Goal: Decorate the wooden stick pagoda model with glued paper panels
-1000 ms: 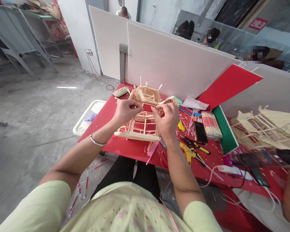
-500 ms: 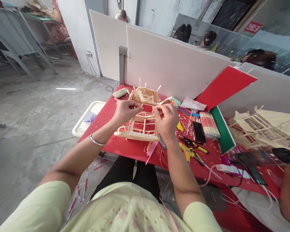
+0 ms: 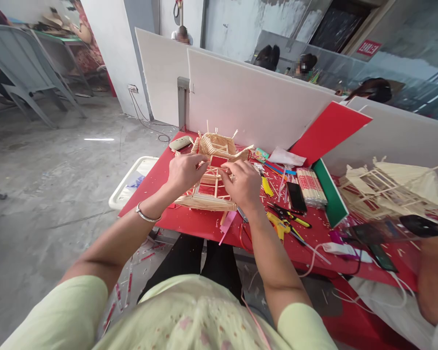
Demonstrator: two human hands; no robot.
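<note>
A house-like model of thin pale wooden sticks (image 3: pixel 206 201) lies on the red tabletop, its open frame below my hands. My left hand (image 3: pixel 186 171) is closed in a pinch over the frame's far left part. Facing it across a small gap, my right hand (image 3: pixel 243 182) pinches too, thumb against fingers. A thin wooden stick (image 3: pixel 213 167) appears to span the fingertips of both hands, though its ends are hidden. Just behind stands another stick piece (image 3: pixel 219 144) with a curved, roof-like edge and upright sticks.
To the right lie a yellow glue gun (image 3: pixel 278 224), pliers (image 3: pixel 282 212), a black phone (image 3: pixel 296 197) and packed sticks (image 3: pixel 311 187). White boards (image 3: pixel 255 97) wall the back. Another stick model (image 3: pixel 387 187) and a co-worker's arm (image 3: pixel 434 272) are at far right.
Both hands have shifted slightly left and a little lower in view, still close together over the frame. The co-worker's arm at the right has come further into view.
</note>
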